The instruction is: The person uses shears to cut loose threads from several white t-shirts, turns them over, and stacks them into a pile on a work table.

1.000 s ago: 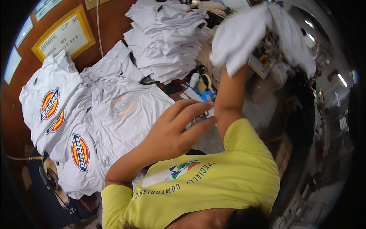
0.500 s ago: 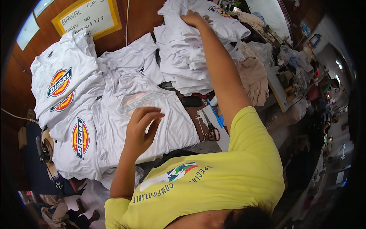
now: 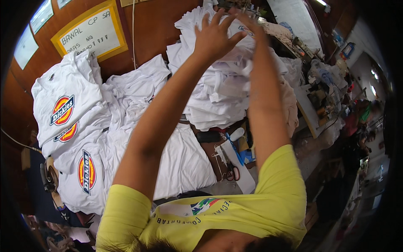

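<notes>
The left hand (image 3: pixel 214 35), flat on a spread shirt half a second ago, now reaches fingers wide to the stack of white T-shirts (image 3: pixel 222 90) at 12 o'clock. The right hand (image 3: pixel 248 22) has stayed there; its grip cannot be told.

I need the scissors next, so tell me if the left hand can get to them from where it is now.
Probably yes, but not at once. The left hand is raised on the tall stack of white shirts, far from the scissors, which lie uncovered on the table by the white strip. Nothing blocks them.
</notes>
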A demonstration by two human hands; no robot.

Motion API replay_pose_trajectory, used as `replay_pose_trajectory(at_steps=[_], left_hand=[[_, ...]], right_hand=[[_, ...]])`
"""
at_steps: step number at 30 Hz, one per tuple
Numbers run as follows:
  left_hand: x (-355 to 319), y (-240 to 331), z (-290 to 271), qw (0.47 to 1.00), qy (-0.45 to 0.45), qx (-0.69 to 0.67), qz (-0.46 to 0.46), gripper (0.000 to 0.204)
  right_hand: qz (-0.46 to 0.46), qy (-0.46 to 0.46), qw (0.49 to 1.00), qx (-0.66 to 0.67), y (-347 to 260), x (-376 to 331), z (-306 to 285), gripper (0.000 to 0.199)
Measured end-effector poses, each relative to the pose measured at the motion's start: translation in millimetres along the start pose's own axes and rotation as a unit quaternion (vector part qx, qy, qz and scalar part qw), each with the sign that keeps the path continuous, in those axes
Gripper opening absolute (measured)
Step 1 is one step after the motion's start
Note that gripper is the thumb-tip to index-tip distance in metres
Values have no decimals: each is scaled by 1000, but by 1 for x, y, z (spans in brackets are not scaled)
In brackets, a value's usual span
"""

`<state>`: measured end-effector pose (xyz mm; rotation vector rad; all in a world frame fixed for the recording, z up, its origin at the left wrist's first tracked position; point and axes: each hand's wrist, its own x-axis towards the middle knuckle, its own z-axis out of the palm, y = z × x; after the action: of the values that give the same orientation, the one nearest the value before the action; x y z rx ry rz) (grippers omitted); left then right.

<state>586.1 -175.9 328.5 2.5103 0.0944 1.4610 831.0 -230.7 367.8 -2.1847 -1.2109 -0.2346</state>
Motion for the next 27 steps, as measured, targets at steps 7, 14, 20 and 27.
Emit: replay_pose_trajectory(at_steps=[7,14,20,27], left_hand=[[-134,-62,72,979,-74,-75,-172,55],[-94,-37,38,978,-90,78,-169,42],[7,-48,64,994,-57,86,-22,32],[-44,-183,169,988,-119,32,-97,50]], right_hand=[[145,-65,969,-189,-45,-67,124,71],[146,-117,971,-146,-36,-54,114,69],[34,-261,958,-112,10,16,45,61],[203,-26,967,-151,6,-31,131,76]])
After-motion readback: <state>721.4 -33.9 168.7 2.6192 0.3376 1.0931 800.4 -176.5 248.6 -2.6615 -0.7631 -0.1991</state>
